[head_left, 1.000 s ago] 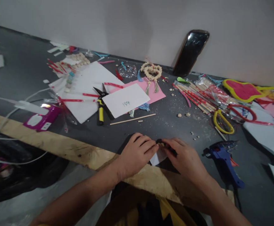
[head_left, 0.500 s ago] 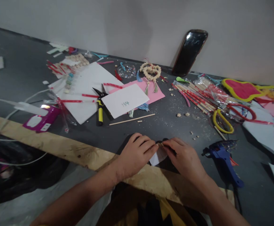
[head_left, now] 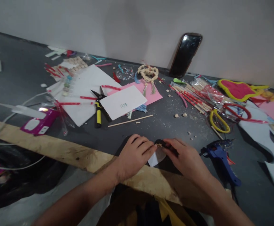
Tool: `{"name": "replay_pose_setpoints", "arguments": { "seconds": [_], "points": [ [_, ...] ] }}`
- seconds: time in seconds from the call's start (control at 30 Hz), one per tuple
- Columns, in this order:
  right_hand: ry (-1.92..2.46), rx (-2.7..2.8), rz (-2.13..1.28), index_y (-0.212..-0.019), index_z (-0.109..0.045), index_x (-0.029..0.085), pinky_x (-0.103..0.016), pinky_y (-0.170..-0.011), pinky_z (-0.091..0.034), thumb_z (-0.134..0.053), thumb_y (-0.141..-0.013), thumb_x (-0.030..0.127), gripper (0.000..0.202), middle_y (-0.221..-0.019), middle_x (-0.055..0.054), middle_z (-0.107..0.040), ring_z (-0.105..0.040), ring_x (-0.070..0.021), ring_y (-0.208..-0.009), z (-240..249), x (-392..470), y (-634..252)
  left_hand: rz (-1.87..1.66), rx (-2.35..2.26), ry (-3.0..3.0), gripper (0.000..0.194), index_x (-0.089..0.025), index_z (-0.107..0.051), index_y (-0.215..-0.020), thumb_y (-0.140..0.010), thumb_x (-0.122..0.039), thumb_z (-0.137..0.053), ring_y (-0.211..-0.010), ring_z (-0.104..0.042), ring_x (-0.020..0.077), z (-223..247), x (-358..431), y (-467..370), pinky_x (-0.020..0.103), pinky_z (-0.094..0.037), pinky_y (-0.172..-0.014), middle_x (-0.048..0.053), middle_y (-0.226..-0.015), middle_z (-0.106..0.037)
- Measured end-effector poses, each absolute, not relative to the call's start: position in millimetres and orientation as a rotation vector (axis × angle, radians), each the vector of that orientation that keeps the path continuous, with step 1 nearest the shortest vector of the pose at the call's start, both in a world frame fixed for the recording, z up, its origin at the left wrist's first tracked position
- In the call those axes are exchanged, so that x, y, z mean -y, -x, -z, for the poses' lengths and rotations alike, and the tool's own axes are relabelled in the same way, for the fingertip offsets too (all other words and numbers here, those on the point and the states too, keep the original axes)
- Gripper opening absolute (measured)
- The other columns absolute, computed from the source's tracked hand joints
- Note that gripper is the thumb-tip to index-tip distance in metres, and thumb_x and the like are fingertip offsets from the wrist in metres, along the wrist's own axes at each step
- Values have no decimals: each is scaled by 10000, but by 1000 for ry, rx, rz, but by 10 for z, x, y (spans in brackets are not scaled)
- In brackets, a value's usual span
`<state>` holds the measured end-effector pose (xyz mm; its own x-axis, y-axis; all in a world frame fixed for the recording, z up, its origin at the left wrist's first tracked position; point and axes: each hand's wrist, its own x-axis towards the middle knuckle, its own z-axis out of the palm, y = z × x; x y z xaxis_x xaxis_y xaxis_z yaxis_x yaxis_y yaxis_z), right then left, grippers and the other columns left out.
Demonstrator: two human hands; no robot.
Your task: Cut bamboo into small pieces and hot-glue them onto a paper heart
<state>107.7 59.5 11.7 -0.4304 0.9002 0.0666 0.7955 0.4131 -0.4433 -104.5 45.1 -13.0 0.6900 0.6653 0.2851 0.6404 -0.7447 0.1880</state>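
Near the table's front edge, my left hand (head_left: pixel 137 157) is closed, its fingertips at a tiny beige piece (head_left: pixel 159 145) between the hands. My right hand (head_left: pixel 182 155) is pinched together at the other side of that piece. What each hand grips is too small to make out. Beneath the fingers lies a small white paper (head_left: pixel 156 158), partly covered, with something dark behind it. Beyond the hands are a thin wooden stick (head_left: pixel 130 121) and small beige flower-like pieces (head_left: pixel 176 115).
A blue glue gun (head_left: pixel 221 158) lies right of my right hand. Yellow-handled pliers (head_left: pixel 98 114) and a white card (head_left: pixel 123 102) are beyond my left hand. A phone (head_left: pixel 186 55) leans on the wall. Wrapped sticks (head_left: pixel 190 97) and yellow-handled scissors (head_left: pixel 219 121) lie at the right.
The view has shifted slightly, so the table items appear a little further left and mostly lower. Both hands remain together at the small piece.
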Motion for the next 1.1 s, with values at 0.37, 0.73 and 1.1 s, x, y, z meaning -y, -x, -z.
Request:
{"name": "replay_pose_setpoints", "arguments": {
  "seconds": [0.37,0.73,1.1],
  "points": [
    [1789,2295,94,-1007,-606,177,-350,-738,-478,-445,-876,303,242,-919,-98,-658,-625,-236,-832,-544,-996,-1805,-582,-1081,-2818,266,-151,-563,-1138,-907,-140,-429,-985,-516,204,148,-451,1027,401,-375,-852,79,-1066,-638],
    [1847,2533,-50,-1035,-607,131,-289,-669,-432,-478,-839,150,235,-1013,-142,-638,-632,-227,-837,-254,-1505,-1255,-573,-1070,-2814,289,-141,-552,-1154,-901,-117,-415,-972,-515,204,138,-443,1029,397,-377,-841,79,-1075,-633],
    [1693,2530,-249,-966,-612,194,-255,-687,-439,-488,-860,212,163,-915,-53,-658,-626,-168,-804,-343,-989,-1222,-569,-1079,-2797,286,-162,-548,-1168,-909,-140,-429,-1015,-499,200,167,-443,1035,397,-367,-867,85,-1105,-624]
  ]
}}
